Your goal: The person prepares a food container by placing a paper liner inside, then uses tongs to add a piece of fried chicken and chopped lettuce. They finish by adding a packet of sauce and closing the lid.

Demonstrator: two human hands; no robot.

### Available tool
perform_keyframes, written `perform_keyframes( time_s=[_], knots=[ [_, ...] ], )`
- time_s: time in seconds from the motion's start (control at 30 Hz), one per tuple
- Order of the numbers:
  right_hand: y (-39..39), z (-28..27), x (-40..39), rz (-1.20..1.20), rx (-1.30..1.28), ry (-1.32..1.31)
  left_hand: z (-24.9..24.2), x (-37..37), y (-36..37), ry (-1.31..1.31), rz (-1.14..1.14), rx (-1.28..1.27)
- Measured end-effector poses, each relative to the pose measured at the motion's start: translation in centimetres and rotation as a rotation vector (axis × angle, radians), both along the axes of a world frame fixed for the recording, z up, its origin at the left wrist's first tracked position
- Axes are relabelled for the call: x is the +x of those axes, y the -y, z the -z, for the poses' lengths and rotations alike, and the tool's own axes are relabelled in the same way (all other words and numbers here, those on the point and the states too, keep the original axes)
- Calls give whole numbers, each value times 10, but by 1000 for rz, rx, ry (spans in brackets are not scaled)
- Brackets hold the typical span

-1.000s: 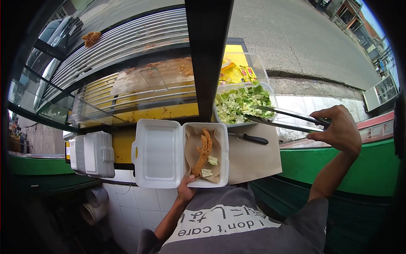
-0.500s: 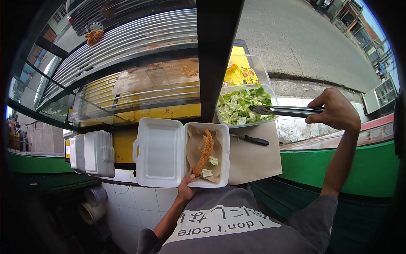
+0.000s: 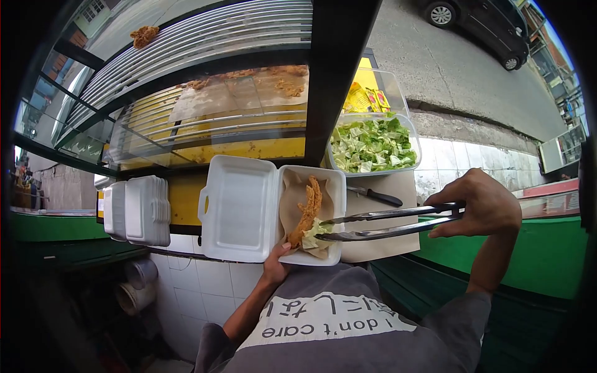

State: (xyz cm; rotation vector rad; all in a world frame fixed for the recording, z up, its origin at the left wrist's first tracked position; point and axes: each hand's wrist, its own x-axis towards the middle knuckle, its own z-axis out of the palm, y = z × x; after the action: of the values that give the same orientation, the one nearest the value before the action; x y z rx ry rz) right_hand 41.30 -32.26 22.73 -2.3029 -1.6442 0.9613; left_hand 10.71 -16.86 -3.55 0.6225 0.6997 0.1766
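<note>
My right hand (image 3: 477, 205) grips metal tongs (image 3: 398, 235), whose two arms stand apart. Their tips are at chopped lettuce (image 3: 316, 237) in a white foam takeout box (image 3: 342, 211). Beside that lettuce, a long piece of fried chicken (image 3: 309, 205) lies on the box's brown paper liner (image 3: 290, 186). The box's lid (image 3: 241, 208) is folded open to the left. My left hand (image 3: 275, 267) holds the box's near edge, its thumb by the lower end of the chicken; the other fingers are mostly hidden.
A clear tub of chopped lettuce (image 3: 373, 146) stands behind the box, with yellow sachets (image 3: 367, 98) in another container beyond. A black-handled knife (image 3: 382, 198) lies on brown paper. Stacked foam boxes (image 3: 146, 211) stand left. A glass display case's black post (image 3: 336, 81) rises close behind.
The tongs have moved from the lettuce tub to the foam box, their arms now wider apart. More lettuce shows beside the chicken. My left hand stays at the box. A dark car now shows top right.
</note>
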Motion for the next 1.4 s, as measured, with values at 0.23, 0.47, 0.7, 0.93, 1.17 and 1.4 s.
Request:
perform_keyframes(
  time_s=[0.23, 0.47, 0.7, 0.93, 1.17, 1.4],
  knots=[
    [3, -6, 9, 87, 36, 144, 7, -2, -1, 52, -22, -17],
    [-12, 17, -7, -12, 50, 219, 21, -8, -6, 52, -72, -102],
    [1, -12, 18, 295, 128, 429, 23, -9, -4, 43, -151, -74],
    [-39, 26, 29, 125, -14, 492, 24, -3, -3, 98, -174, -29],
    [-20, -2, 36, 178, 15, 398, 17, 3, -4, 151, -172, -2],
    [0, -20, 22, 140, 18, 35, 13, 3, -2, 96, -176, -15]
  ],
)
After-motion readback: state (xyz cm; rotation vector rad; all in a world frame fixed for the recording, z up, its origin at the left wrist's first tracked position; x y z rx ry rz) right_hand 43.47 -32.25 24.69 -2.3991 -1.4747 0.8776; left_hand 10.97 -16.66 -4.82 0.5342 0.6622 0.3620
